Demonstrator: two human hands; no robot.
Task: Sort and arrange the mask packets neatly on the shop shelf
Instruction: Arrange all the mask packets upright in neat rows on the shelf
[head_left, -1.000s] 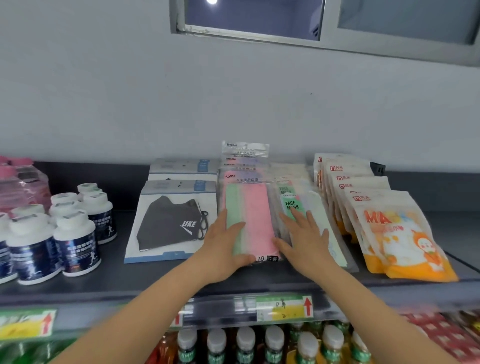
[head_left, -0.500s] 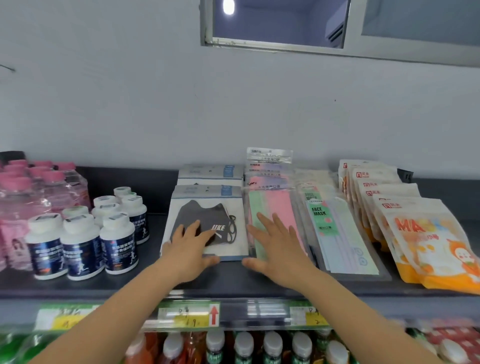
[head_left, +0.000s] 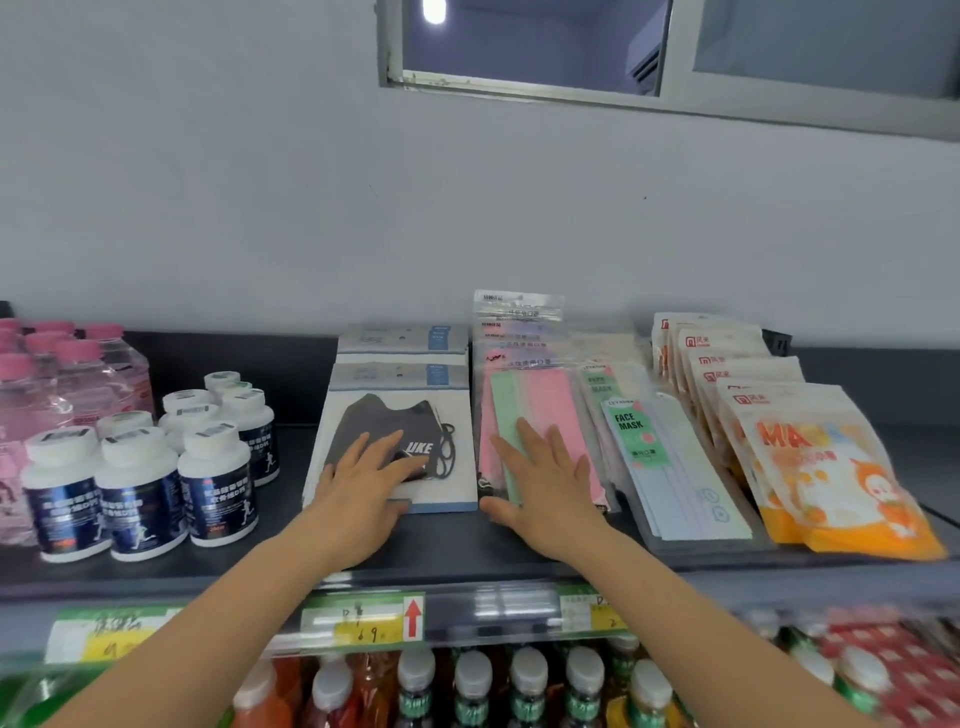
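Four rows of mask packets lie on the dark shelf (head_left: 452, 540). My left hand (head_left: 363, 483) rests flat, fingers spread, on the front black-mask packet (head_left: 400, 415) of the left row. My right hand (head_left: 545, 483) lies flat on the pink-and-green mask packet (head_left: 540, 410) beside it. To the right lie the pale "FACE MASK" packets (head_left: 670, 457), then an overlapping row of orange cartoon mask packets (head_left: 826, 467). Neither hand grips anything.
White-capped dark pill bottles (head_left: 140, 478) stand left of the masks, with pink-capped water bottles (head_left: 57, 374) behind them. A price-tag rail (head_left: 410, 618) runs along the shelf front. Drink bottles (head_left: 524, 686) fill the shelf below. A wall closes the back.
Both hands shifted one row left: the left from the pink-and-green packet to the black-mask packet, the right from the "FACE MASK" packets to the pink-and-green one. The view also turned left.
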